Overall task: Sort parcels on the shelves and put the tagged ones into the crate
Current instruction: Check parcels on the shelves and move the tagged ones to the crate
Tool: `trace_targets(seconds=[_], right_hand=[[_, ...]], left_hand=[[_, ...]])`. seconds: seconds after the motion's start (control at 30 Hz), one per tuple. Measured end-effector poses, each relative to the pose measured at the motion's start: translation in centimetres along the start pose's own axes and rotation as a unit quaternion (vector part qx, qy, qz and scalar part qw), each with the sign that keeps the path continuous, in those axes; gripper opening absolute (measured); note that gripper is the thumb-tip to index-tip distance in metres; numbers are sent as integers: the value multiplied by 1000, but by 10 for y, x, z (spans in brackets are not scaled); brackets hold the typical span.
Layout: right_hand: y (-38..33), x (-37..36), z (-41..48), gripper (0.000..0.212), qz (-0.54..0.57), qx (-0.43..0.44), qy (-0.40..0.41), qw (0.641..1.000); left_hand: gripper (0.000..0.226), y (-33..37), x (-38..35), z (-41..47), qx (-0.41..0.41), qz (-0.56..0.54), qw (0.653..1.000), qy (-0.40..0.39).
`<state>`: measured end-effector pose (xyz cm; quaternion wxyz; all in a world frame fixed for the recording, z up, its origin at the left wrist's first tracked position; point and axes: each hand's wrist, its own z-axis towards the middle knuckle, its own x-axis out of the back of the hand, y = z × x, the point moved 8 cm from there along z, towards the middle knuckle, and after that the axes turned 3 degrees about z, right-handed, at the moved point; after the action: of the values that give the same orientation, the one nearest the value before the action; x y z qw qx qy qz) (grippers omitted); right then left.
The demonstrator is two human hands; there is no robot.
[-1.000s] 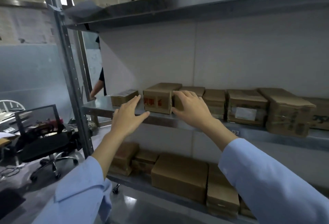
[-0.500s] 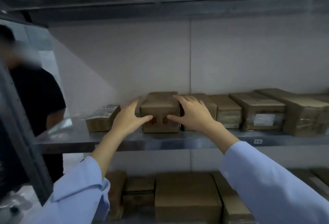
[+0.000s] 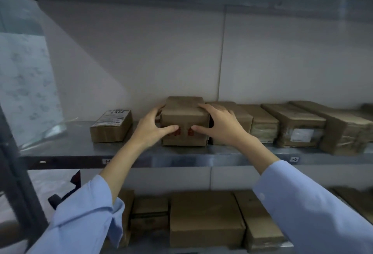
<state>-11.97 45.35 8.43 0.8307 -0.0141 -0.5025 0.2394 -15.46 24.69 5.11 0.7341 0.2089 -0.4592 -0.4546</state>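
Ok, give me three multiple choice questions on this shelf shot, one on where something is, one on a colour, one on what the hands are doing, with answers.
1. Where is the labelled parcel relative to the box between the hands?
A) on top of it
B) to its left, apart
C) on the lower shelf

2. What colour is the print on that box's front?
A) red
B) blue
C) green

3. What are the hands doing?
A) both hang idle
B) only one touches the box
C) both grip the box

Answers:
1 B, a gap of bare shelf separates them.
2 A, red marks show between the thumbs.
3 C, the left hand and right hand curl round its sides, thumbs on the front.
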Motion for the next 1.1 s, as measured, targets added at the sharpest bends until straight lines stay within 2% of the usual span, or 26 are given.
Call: trace_targets(seconds=[0.23,0.47,0.6,0.73,0.9,1.1], right_hand=[[-17,17,-6,90,78,23,42,996],[-29,31,-9,99,192,25,63,979],[-37,35,-9,96,230,16,68,971],[-44,38,-14,91,255,14,75,964],[-45,35,-16,97,262,10,79,962],[-42,29,-15,102,293,-2,70,954]], left_hand=[[74,18,21,-10,-26,-55,997,38],[78,31,35,-21,-18,-65,996,63],[90,37,38,-27,-6,-67,996,66],[92,43,41,-31,-12,-53,994,95],[95,47,44,-37,-26,-29,993,115],[77,42,45,-39,-6,-145,985,94]])
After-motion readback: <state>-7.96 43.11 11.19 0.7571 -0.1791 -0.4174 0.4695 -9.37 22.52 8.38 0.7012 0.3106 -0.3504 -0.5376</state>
